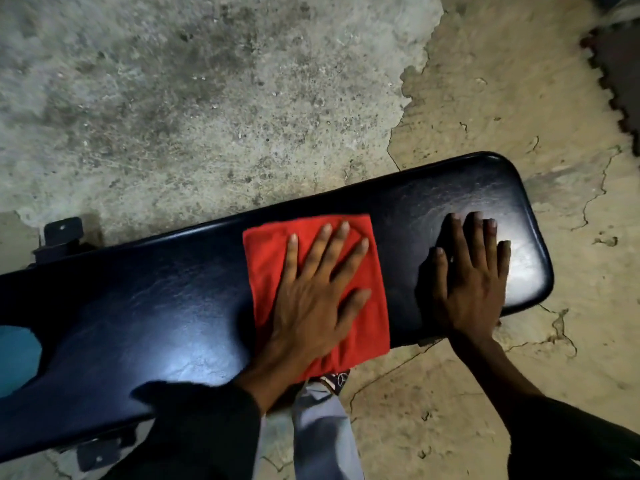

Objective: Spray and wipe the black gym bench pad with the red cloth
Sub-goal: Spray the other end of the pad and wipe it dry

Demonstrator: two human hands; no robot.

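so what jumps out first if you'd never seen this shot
The red cloth lies spread flat mid-pad on the black bench pad, pinned under the open left hand. The right hand lies flat on the bare pad near its rounded end, where glare shines. Around it is cracked, stained concrete floor.

black bench pad [156,306] on cracked floor [207,98]; red cloth [270,271] flat on pad.

A rough, stained concrete floor [180,98] is seen from nine to twelve o'clock. A dark interlocking mat [620,74] is laid at two o'clock. A blurred teal patch [17,358] is cut off at nine o'clock.
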